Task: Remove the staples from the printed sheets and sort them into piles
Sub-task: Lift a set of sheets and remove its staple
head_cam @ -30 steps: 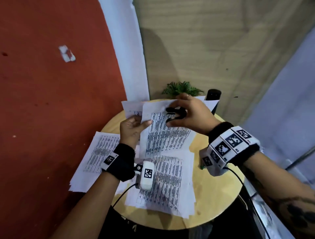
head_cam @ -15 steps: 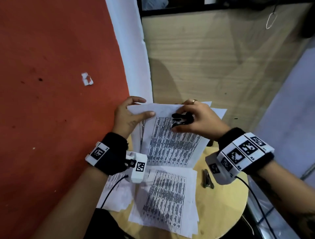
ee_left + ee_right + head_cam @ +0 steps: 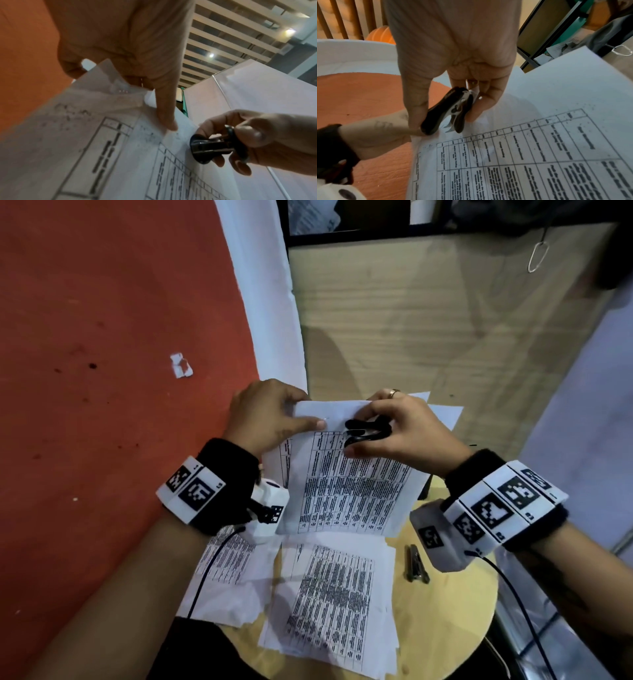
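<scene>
Printed sheets (image 3: 346,484) are up off the round wooden table (image 3: 445,611), held at the top edge between both hands; left hand (image 3: 263,416) pinches the upper left corner, thumb flat across the front of the page and fingers curled behind it; in the left wrist view the corner bends up under the thumb. Right hand (image 3: 404,429) is closed round a black staple remover (image 3: 366,433), thumb on one grip and fingers on the other, with its metal claws pointing at the top margin, a small gap showing between them in the right wrist view. Page text is a printed table, too blurry to read; wristbands carry black-and-white square markers. Two more piles of sheets (image 3: 329,611) lie flat on the table; a small dark metal tool (image 3: 416,563) sits beside them.
</scene>
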Action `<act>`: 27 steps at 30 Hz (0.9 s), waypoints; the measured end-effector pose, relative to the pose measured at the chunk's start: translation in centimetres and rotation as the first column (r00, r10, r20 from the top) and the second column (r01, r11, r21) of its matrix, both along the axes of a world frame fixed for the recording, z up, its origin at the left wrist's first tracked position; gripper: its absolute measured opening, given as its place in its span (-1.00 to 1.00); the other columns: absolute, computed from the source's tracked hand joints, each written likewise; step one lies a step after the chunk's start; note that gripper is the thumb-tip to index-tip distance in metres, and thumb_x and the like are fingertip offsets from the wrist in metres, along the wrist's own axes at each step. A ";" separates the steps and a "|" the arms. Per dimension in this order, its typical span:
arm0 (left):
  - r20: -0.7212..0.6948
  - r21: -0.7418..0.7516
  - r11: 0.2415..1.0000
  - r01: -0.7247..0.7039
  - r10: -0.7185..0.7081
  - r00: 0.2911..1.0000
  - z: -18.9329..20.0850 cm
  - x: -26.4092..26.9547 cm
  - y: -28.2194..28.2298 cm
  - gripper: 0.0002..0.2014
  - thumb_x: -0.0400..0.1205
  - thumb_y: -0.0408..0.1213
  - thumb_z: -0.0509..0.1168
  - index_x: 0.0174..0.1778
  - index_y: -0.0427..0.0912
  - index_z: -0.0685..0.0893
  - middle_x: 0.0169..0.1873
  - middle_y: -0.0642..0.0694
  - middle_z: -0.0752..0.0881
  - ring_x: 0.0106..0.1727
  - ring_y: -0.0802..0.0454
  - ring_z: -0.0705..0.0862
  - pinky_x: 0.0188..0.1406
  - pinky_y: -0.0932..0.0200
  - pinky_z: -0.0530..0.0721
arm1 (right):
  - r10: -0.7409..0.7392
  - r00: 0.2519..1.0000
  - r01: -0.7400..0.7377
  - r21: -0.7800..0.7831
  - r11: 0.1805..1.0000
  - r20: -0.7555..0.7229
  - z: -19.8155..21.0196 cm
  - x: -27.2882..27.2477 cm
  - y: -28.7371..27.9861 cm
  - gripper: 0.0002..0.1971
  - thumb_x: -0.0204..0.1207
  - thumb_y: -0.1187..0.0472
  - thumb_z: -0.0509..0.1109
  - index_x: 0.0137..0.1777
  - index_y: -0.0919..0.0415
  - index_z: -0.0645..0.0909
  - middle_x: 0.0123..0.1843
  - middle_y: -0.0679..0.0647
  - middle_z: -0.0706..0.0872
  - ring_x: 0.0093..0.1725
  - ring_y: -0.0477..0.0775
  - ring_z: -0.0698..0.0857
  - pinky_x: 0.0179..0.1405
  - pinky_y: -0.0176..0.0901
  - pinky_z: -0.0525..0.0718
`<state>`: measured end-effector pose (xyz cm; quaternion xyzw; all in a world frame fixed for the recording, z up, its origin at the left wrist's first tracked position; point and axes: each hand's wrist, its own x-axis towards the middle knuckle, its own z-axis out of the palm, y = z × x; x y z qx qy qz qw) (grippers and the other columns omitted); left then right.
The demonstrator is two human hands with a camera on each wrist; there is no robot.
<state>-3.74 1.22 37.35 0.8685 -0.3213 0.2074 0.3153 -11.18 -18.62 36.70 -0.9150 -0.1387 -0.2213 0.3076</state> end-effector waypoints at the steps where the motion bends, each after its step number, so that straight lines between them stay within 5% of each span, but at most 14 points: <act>1: -0.031 0.005 1.000 0.023 -0.022 0.999 0.0 0.4 0.1 -0.53 0.24 0.31 0.38 -0.29 -0.06 0.79 -0.45 -0.14 0.75 -0.28 -0.20 0.71 -0.26 0.01 0.60 | 0.003 1.000 -0.003 0.002 1.000 0.007 0.0 0.0 0.1 -0.59 0.11 -0.04 0.67 -0.14 0.20 0.74 -0.18 -0.05 0.56 -0.16 -0.06 0.56 -0.11 -0.17 0.53; 5: -0.099 -0.044 0.991 0.126 -0.130 0.987 0.0 0.9 0.2 -0.48 0.27 0.29 0.34 -0.33 -0.17 0.77 -0.44 -0.27 0.74 -0.34 -0.28 0.70 -0.31 -0.14 0.65 | 0.013 1.000 -0.013 0.018 1.000 0.021 -0.1 0.2 0.3 -0.60 0.10 -0.02 0.67 -0.14 0.20 0.74 -0.21 -0.13 0.53 -0.20 -0.22 0.53 -0.16 -0.38 0.45; 12: -0.103 -0.059 0.995 0.079 -0.084 0.991 -1.1 0.9 0.4 -0.55 0.27 0.30 0.27 -0.23 0.02 0.78 -0.30 0.10 0.72 -0.16 -0.06 0.71 -0.09 -0.07 0.67 | 0.008 0.999 -0.011 0.085 0.996 0.037 -1.0 0.8 1.0 -0.63 0.11 0.05 0.69 -0.14 0.21 0.74 -0.21 -0.14 0.55 -0.21 -0.25 0.55 -0.21 -0.53 0.44; 16: -0.181 -0.106 0.985 0.134 -0.151 0.972 -2.1 2.0 0.7 -0.64 0.34 0.24 0.37 -0.13 0.08 0.76 -0.31 -0.19 0.80 -0.28 -0.16 0.73 -0.19 -0.18 0.71 | 0.022 0.999 -0.025 0.133 0.991 0.023 -1.5 1.3 1.1 -0.63 0.09 0.07 0.71 -0.15 0.21 0.74 -0.10 -0.01 0.60 -0.18 -0.27 0.56 -0.18 -0.56 0.44; 20: -0.231 -0.208 0.964 0.167 -0.214 0.949 -1.9 2.2 0.7 -0.54 0.34 0.14 0.38 -0.24 -0.26 0.75 -0.34 -0.43 0.72 -0.37 0.04 0.54 -0.37 0.06 0.53 | -0.009 0.981 -0.024 0.169 0.985 0.195 -2.2 1.8 0.9 -0.55 0.06 0.19 0.74 -0.08 0.28 0.68 0.15 0.12 0.51 0.05 -0.47 0.49 -0.04 -0.68 0.39; 22: -0.243 -0.226 0.958 0.176 -0.230 0.942 -1.6 2.2 0.8 -0.53 0.35 0.09 0.42 -0.26 -0.35 0.75 -0.33 -0.44 0.74 -0.35 0.03 0.56 -0.40 0.04 0.54 | -0.063 0.937 0.011 0.152 0.988 0.343 -2.5 1.9 1.0 -0.56 0.09 0.24 0.66 -0.04 0.32 0.61 0.13 0.13 0.52 0.00 -0.41 0.48 -0.07 -0.58 0.44; 25: -0.264 -0.239 0.955 0.177 -0.239 0.934 -1.5 2.3 0.7 -0.69 0.40 -0.11 0.51 -0.23 -0.35 0.79 -0.25 -0.47 0.76 -0.34 -0.03 0.63 -0.33 -0.15 0.67 | -0.034 0.915 0.049 -0.027 0.998 0.401 -2.6 2.0 1.7 -0.62 0.16 0.22 0.51 -0.02 0.29 0.58 -0.01 0.13 0.64 -0.08 0.06 0.60 -0.18 -0.04 0.59; 27: -0.281 -0.260 0.947 0.188 -0.261 0.924 -1.5 2.3 0.5 -0.71 0.39 -0.15 0.53 -0.21 -0.36 0.79 -0.22 -0.49 0.75 -0.33 -0.01 0.63 -0.31 -0.10 0.66 | 0.010 0.910 0.052 -0.138 0.989 0.415 -2.5 2.3 2.3 -0.65 0.17 0.24 0.47 -0.02 0.29 0.59 -0.03 0.14 0.66 -0.08 0.24 0.65 -0.31 0.04 0.64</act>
